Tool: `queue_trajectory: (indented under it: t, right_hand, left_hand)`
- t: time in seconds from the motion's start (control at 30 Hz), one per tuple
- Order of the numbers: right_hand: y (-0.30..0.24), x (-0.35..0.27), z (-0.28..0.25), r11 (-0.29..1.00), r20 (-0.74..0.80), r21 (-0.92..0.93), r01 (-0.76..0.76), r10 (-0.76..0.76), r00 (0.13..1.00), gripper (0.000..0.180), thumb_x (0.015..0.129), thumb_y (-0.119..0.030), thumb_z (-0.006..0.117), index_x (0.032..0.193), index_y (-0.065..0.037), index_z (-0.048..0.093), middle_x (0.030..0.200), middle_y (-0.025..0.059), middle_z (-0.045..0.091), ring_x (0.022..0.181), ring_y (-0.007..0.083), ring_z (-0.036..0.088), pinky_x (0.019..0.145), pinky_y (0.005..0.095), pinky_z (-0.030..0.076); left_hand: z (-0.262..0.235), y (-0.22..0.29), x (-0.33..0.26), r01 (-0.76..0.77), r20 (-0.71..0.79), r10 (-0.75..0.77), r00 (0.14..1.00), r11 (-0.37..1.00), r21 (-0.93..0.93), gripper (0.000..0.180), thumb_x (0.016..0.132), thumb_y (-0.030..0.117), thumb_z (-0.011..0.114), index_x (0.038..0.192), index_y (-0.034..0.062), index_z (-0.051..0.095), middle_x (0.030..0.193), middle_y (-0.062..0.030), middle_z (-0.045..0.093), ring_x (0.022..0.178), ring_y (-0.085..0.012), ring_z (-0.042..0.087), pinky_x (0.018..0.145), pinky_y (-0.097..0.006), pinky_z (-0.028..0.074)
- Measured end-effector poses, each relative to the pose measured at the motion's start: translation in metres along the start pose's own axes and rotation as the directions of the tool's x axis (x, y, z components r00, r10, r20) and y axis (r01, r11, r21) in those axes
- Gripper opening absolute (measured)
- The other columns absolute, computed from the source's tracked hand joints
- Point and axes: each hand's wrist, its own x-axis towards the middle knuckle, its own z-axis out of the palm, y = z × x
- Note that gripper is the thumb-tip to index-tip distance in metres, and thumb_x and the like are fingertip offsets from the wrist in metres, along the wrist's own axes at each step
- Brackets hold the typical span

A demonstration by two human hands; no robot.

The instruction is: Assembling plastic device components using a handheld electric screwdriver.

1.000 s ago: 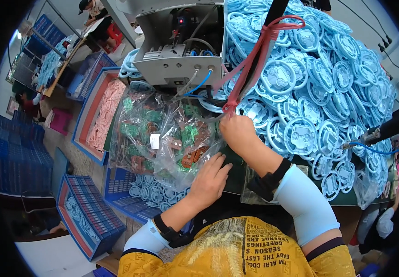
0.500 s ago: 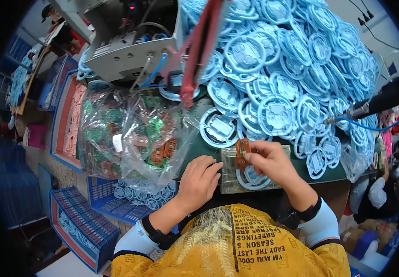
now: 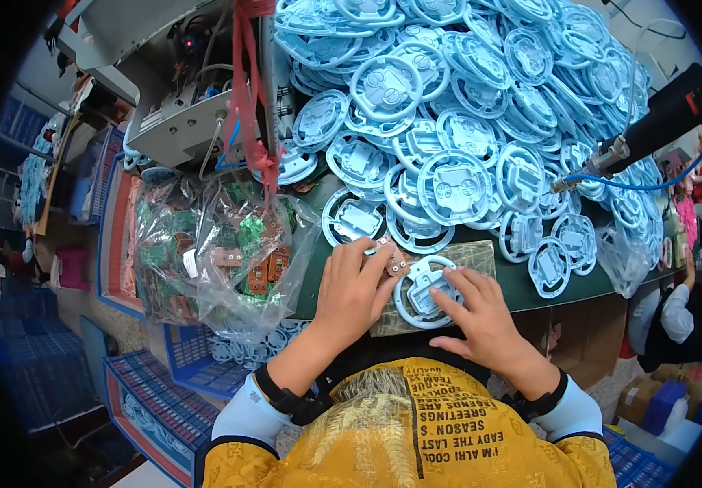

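A light-blue plastic toy steering wheel (image 3: 424,277) lies on a wrapped, dull-coloured block (image 3: 477,259) at the table's front edge. My left hand (image 3: 346,286) pinches a small brown circuit board (image 3: 396,260) just beyond the wheel's upper left rim; its fingers partly cover the board. On the wheel's right side rests my right hand (image 3: 485,315), fingers spread and fingertips touching the wheel, its thumb held apart near the front.
A tall heap of light-blue wheels (image 3: 460,187) fills the table's back. Clear bags of circuit boards (image 3: 229,252) lie left, beside a grey metal machine (image 3: 176,122). A black tool with a blue hose (image 3: 652,122) juts in from the right. Blue crates (image 3: 156,398) stand lower left.
The circuit board has passed from my right hand to my left. My left hand has moved forward beside the wheel, and my right hand has come down onto the wheel. The view has shifted slightly.
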Motion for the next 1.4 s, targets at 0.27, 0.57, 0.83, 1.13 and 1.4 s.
queue_trajectory:
  t: [0.27,0.57,0.83,1.13,1.4]
  right_hand:
    - [0.014,-0.016,0.012,0.998,-0.048,-0.048,0.032,-0.034,0.998,0.060,0.073,-0.018,0.080,0.128,-0.010,0.057,0.143,0.0179,0.045,0.128,0.0360,0.047,0.101,0.0512,0.037]
    - [0.020,-0.030,0.016,0.176,0.048,0.970,-0.169,0.540,0.840,0.052,0.085,-0.011,0.071,0.131,0.003,0.052,0.125,0.0148,0.061,0.113,0.0221,0.062,0.094,0.0331,0.050]
    - [0.041,-0.034,0.007,-0.011,0.230,0.957,-0.291,0.644,0.730,0.037,0.100,-0.020,0.052,0.127,0.004,0.055,0.104,0.0095,0.067,0.079,0.0153,0.066,0.065,0.0262,0.055]
    - [0.049,-0.042,0.014,0.361,-0.039,0.863,-0.353,0.745,0.666,0.036,0.094,-0.011,0.064,0.126,0.000,0.051,0.086,0.0019,0.059,0.060,0.0055,0.054,0.049,0.0193,0.041]
    - [0.051,-0.032,0.014,0.173,0.072,0.938,-0.299,0.749,0.659,0.030,0.090,-0.005,0.064,0.116,0.000,0.049,0.084,0.0046,0.061,0.055,0.0080,0.056,0.046,0.0198,0.042]
  left_hand:
    - [-0.004,-0.006,0.019,-0.029,0.145,0.012,0.989,0.993,0.114,0.044,0.066,0.017,0.085,0.104,0.0070,0.065,0.114,-0.0112,0.056,0.099,-0.0319,0.054,0.085,-0.043,0.044]
    - [-0.006,0.021,0.014,0.266,0.140,-0.239,0.961,0.939,-0.220,0.027,0.081,0.023,0.079,0.093,0.0033,0.066,0.080,-0.0093,0.059,0.068,-0.0257,0.059,0.061,-0.037,0.048]
    - [0.004,0.015,0.009,0.291,0.134,-0.270,0.953,0.940,-0.176,0.016,0.090,0.017,0.069,0.097,0.0035,0.068,0.079,-0.0117,0.060,0.067,-0.0275,0.061,0.060,-0.038,0.048]
    - [0.008,0.017,0.004,0.058,0.107,-0.067,0.992,0.995,0.079,0.029,0.076,0.013,0.079,0.102,0.0084,0.066,0.083,-0.0057,0.054,0.076,-0.0242,0.060,0.061,-0.035,0.049]
    - [0.004,0.021,-0.001,-0.284,0.225,0.252,0.941,0.951,0.125,0.017,0.074,0.004,0.064,0.091,0.0052,0.061,0.089,-0.0089,0.054,0.082,-0.0256,0.058,0.061,-0.035,0.049]
